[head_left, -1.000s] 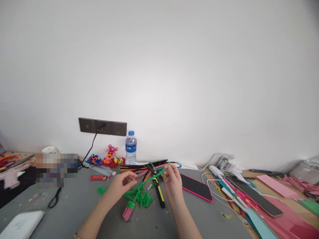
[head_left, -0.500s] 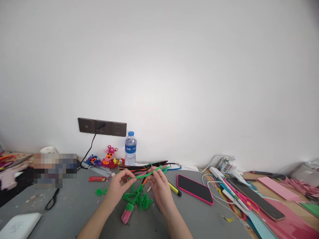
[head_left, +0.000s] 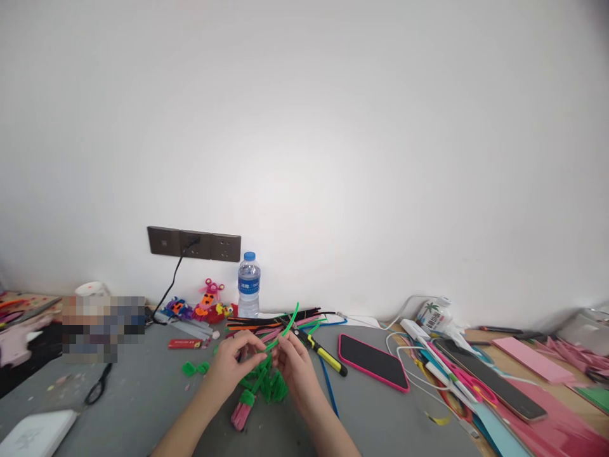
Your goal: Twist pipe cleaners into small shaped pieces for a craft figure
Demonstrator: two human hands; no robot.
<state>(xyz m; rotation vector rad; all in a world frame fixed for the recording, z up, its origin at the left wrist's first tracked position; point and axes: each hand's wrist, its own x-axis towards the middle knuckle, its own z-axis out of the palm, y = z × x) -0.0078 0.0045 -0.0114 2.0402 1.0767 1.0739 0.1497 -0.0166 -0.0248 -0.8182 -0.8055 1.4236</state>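
Note:
A green pipe cleaner point(head_left: 292, 319) is pinched between the fingertips of my left hand point(head_left: 234, 363) and my right hand point(head_left: 295, 368), which almost meet. One end of it sticks up past my right fingers, slightly bent. Just below the hands lies a bundle of folded green pipe cleaners point(head_left: 272, 387), partly hidden by my fingers. A short pink bundle point(head_left: 240, 416) with a green wrap is joined to its lower left. Pliers with yellow and black handles point(head_left: 329, 360) lie right of my right hand.
Loose pipe cleaners point(head_left: 238, 324) lie behind the hands, near a water bottle point(head_left: 249, 287) and small fuzzy figures point(head_left: 209, 301). A pink-cased phone point(head_left: 373, 362) lies to the right, beside white cables, scissors point(head_left: 476, 386) and coloured sheets. Left are a red box cutter point(head_left: 184, 344) and green scraps point(head_left: 189, 369).
Both hands have come closer together and slightly lower. The green pipe cleaner has swung from nearly level to steeply upward. More of the pliers and a blue pipe cleaner now shows.

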